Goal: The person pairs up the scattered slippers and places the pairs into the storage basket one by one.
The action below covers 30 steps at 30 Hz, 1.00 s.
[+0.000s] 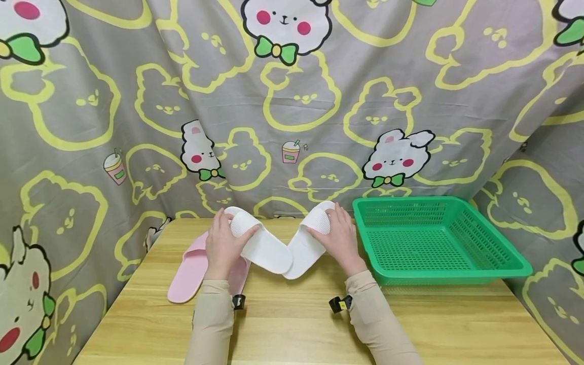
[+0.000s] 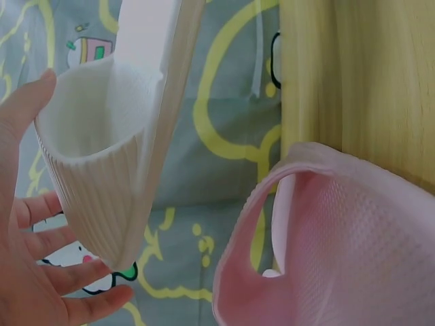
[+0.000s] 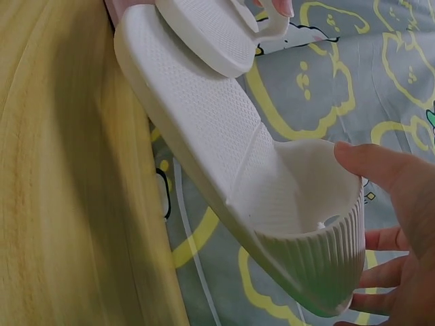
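Observation:
Two white slippers with ribbed straps are held up over the table's back part, toes apart, their heel ends overlapping in the head view. My left hand [image 1: 223, 248] grips the left white slipper [image 1: 268, 253] by its strap end, thumb at the strap's edge and fingers along the toe side. The right white slipper [image 1: 306, 253] is pinched the same way by my right hand [image 1: 343, 238], thumb on the strap's rim in the right wrist view. A pink slipper [image 1: 184, 280] lies on the table beside my left hand; another pink slipper [image 1: 239, 276] is partly hidden behind that hand and wrist.
A green plastic basket [image 1: 371, 268] with lattice walls and bottom stands at the right of the wooden table [image 1: 292, 324], close to my right hand. Behind and at both sides hangs a grey curtain [image 1: 255, 111] with cartoon prints.

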Available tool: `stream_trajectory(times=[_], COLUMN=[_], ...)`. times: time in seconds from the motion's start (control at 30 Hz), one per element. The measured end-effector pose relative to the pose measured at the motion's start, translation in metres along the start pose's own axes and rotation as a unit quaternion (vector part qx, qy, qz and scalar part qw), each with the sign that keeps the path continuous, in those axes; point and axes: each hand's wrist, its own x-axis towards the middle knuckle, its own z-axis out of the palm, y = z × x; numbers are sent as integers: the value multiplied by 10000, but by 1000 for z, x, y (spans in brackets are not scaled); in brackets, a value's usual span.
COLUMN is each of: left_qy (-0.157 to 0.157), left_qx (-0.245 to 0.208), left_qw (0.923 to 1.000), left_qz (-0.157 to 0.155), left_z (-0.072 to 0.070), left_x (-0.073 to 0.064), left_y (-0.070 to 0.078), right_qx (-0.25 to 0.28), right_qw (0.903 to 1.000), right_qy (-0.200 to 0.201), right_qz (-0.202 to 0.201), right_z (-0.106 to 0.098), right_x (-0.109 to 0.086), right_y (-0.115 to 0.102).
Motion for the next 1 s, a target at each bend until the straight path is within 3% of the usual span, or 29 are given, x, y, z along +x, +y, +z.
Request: stream_trajectory(times=[0.23, 1.0], left_qy=[89, 419], left_qx=[-38, -314], left_qw=[9999, 9969], left_qz=[-134, -592], left_z=[1, 3], left_x=[0, -2], left_y=[2, 4], right_qx=[142, 58], right_qw=[9995, 9981], right_qy=[3, 176], right_qz=[281, 593], right_z=[2, 4], right_x=[0, -2], right_y=[1, -2])
